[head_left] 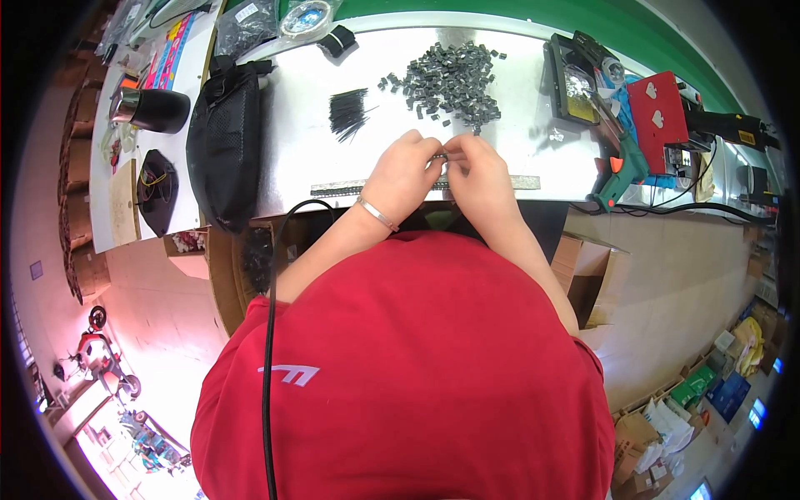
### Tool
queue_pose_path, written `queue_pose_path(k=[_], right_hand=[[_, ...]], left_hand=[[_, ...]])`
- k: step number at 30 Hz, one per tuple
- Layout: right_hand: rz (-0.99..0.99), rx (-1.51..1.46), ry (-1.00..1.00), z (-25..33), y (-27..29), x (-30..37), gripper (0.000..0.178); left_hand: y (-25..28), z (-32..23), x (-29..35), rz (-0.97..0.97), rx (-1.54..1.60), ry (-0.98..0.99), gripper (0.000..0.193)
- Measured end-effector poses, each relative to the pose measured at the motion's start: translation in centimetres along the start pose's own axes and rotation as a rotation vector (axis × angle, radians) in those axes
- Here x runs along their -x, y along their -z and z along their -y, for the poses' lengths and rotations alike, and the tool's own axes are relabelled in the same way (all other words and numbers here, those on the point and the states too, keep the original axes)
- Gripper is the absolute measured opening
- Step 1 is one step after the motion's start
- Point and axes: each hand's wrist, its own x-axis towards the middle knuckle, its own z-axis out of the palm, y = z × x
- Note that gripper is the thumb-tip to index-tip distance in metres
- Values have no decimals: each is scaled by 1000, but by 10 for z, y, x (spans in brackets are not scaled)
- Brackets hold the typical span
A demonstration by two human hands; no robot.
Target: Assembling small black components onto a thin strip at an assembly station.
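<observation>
Pinching together, the left hand [402,173] and right hand [477,171] clamp fingertips on a small dark grey component [441,157], held over a long grey strip [350,188] near the white worktop [292,125] edge; a pile of dark grey blocks [446,83] lies beyond.

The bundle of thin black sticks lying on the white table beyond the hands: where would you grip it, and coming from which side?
Probably around the tight middle of the bundle of thin black sticks, coming down from above. The strands lie flat on the white table and fan out at the near end, so a pinch across the packed part should gather most. Bare table lies either side; the pile of small grey parts sits clear to its right.
</observation>
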Motion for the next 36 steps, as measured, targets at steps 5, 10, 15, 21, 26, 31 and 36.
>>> queue_pose_path(k=[5, 10, 15, 21, 26, 31, 36], right_hand=[[-59, -52, 15, -8, -5, 2, 23], [-10, -73, -69, -7, -3, -4, 29], [-36, -49, -51, -2, -4, -2, 30], [-21, -70, -92, 10, 3, 7, 27], [4, -73, -83, 9, 3, 7, 23], [-59, 0, -141, -14, 2, -23, 20], [-84, 231, -38, -12, -7, -43, 17]], left_hand=[[0, 3, 0, 8, 3, -16, 13], [1, 2, -1, 9, 17, -4, 12], [-1, 2, 0, 5, 20, 16, 11], [3, -3, -1, 46, 62, 57, 10], [-2, 2, 0, -22, 26, 6, 13], [-3, -2, -1, -36, 1, 11, 13], [-4, -3, -2, -31, -4, 32, 13]])
